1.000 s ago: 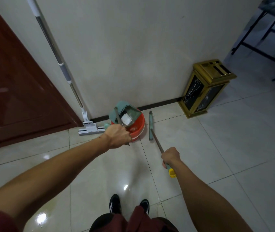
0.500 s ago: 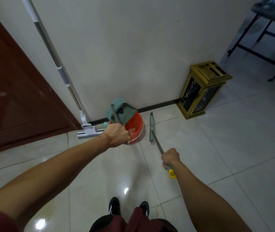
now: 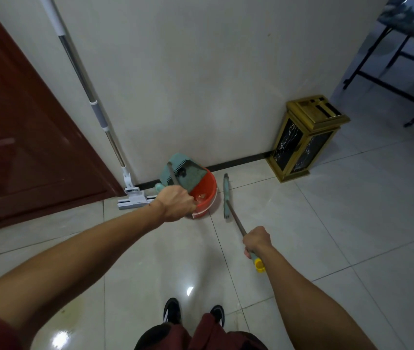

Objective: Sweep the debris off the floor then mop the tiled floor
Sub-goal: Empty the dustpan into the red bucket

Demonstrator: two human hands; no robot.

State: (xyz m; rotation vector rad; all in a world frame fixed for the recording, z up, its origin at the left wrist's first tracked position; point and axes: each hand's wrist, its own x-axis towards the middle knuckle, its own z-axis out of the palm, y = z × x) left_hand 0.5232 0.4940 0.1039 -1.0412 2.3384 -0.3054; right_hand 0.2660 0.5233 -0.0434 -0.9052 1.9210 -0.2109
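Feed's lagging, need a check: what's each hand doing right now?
Left hand: grips the dustpan handle, pan tipped over the red bucket.
Right hand: grips the broom handle.

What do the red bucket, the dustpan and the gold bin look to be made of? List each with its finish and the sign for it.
Red bucket: looks like plastic; even, saturated colour, smooth dull wall, thin moulded rim.
Dustpan: probably plastic, matte teal, with a moulded comb of teeth along one edge.
Gold bin: seemingly brass-toned metal frame, brushed sheen, around glossy black panels veined white, marble or an imitation.
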